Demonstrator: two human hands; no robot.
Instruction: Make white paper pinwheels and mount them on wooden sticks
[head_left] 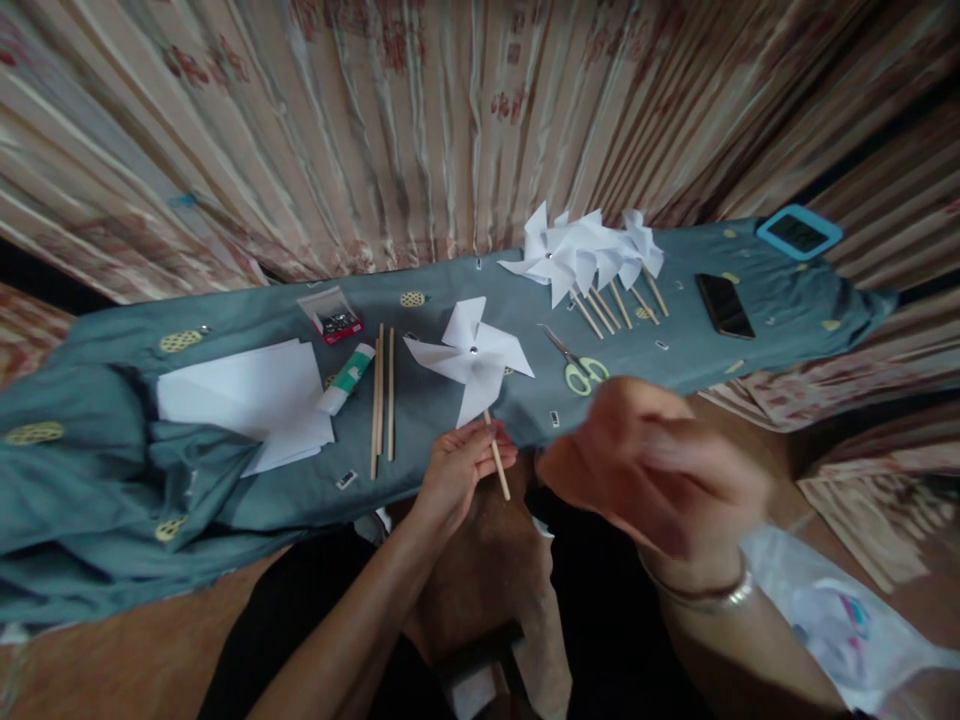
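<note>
A white paper pinwheel (pixel 486 365) with a silver pin at its centre is mounted on a thin wooden stick. My left hand (pixel 469 455) is closed around that stick just below the blades, at the table's front edge. Raised nearer the camera, my right hand (pixel 660 470) is smeared by motion, and its fingers cannot be made out. Green-handled scissors (pixel 583 374) lie on the cloth just beyond my right hand. Left of the pinwheel are a few loose wooden sticks (pixel 390 395) and a green and white glue tube (pixel 349 380).
White paper sheets (pixel 240 395) lie at the left beside a small red box of pins (pixel 334 318). Several finished pinwheels (pixel 589 250) are lined up at the back. A dark phone (pixel 724 305) and a blue-framed device (pixel 799 232) sit at the right of the cloth-covered table (pixel 465 275).
</note>
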